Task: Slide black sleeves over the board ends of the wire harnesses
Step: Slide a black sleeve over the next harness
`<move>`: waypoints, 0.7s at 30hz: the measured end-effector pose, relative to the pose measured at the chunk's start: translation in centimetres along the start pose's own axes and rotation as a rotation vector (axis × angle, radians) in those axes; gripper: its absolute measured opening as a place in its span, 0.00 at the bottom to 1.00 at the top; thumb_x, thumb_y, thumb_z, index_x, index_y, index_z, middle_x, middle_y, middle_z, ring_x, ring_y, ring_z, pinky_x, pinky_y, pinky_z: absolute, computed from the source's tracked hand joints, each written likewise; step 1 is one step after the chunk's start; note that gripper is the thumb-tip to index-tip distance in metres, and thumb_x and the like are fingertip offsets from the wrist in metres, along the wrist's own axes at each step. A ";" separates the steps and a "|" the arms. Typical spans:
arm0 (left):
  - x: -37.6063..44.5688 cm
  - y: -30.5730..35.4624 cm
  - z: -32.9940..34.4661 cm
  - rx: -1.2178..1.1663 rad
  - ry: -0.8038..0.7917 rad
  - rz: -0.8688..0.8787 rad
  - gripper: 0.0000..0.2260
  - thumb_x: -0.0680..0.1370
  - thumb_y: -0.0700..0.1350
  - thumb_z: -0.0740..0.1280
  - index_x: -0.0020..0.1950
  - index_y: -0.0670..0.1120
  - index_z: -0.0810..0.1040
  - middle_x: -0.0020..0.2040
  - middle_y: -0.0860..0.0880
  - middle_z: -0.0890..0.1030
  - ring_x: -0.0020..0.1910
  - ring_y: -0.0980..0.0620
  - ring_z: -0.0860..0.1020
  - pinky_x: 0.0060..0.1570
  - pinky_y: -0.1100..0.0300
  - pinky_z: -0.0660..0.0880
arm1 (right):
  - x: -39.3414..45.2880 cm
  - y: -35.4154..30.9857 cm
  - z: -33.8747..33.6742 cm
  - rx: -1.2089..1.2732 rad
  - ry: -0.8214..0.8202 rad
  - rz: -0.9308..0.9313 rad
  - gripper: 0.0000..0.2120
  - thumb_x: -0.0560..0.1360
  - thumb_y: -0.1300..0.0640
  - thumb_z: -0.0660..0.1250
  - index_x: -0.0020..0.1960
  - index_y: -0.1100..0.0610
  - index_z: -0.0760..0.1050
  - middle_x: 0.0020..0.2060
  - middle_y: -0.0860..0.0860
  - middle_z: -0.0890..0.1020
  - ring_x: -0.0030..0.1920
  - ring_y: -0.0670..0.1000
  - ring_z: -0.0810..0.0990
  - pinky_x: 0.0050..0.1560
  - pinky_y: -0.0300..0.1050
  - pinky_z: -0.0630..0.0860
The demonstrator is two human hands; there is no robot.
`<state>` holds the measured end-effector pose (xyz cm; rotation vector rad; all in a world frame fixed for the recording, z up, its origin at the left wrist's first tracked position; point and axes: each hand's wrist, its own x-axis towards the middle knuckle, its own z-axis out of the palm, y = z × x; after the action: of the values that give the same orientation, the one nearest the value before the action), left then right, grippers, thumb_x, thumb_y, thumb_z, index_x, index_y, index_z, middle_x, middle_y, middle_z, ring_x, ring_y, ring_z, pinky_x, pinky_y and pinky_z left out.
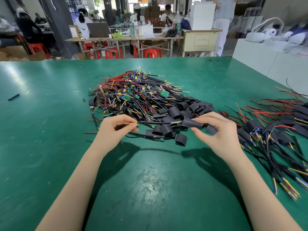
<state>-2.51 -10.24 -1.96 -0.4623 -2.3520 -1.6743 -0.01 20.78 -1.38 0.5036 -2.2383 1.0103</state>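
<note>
My left hand (115, 129) pinches the thin yellow and blue wire tips of a black harness cable (155, 122) that stretches level toward the right. My right hand (216, 130) pinches a black sleeve (191, 123) around the cable's right end; the board end is hidden inside the sleeve. Behind the hands lies a big heap of bare harnesses (133, 94) with small green boards. Loose black sleeves (186, 107) are piled at the heap's right and front edge.
A pile of sleeved harnesses (280, 130) lies at the right on the green table (50, 130). A stray black sleeve (13, 97) lies far left. Beyond the table's far edge stand benches, red stools and seated people.
</note>
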 end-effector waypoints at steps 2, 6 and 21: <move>0.0 -0.1 0.0 0.022 -0.015 -0.007 0.04 0.76 0.36 0.71 0.45 0.45 0.83 0.39 0.48 0.86 0.41 0.54 0.84 0.46 0.69 0.76 | -0.1 0.0 0.0 -0.087 -0.037 -0.037 0.09 0.67 0.62 0.77 0.48 0.57 0.84 0.43 0.50 0.82 0.44 0.51 0.81 0.47 0.51 0.75; -0.1 0.0 0.3 0.140 -0.075 0.027 0.04 0.76 0.38 0.72 0.44 0.46 0.83 0.38 0.50 0.85 0.38 0.58 0.82 0.40 0.72 0.72 | -0.4 0.0 0.2 -0.277 -0.117 -0.148 0.11 0.67 0.58 0.78 0.49 0.56 0.83 0.45 0.49 0.82 0.47 0.53 0.80 0.49 0.51 0.70; -0.3 0.2 1.0 0.137 -0.072 0.015 0.04 0.76 0.39 0.71 0.44 0.47 0.83 0.38 0.50 0.85 0.41 0.52 0.84 0.43 0.63 0.77 | -0.4 0.1 0.3 -0.381 -0.230 -0.129 0.11 0.66 0.52 0.78 0.48 0.52 0.83 0.43 0.45 0.82 0.46 0.51 0.79 0.51 0.44 0.61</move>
<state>-2.15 -9.30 -2.17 -0.5211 -2.4873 -1.5016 0.14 20.62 -1.83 0.6063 -2.4860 0.4609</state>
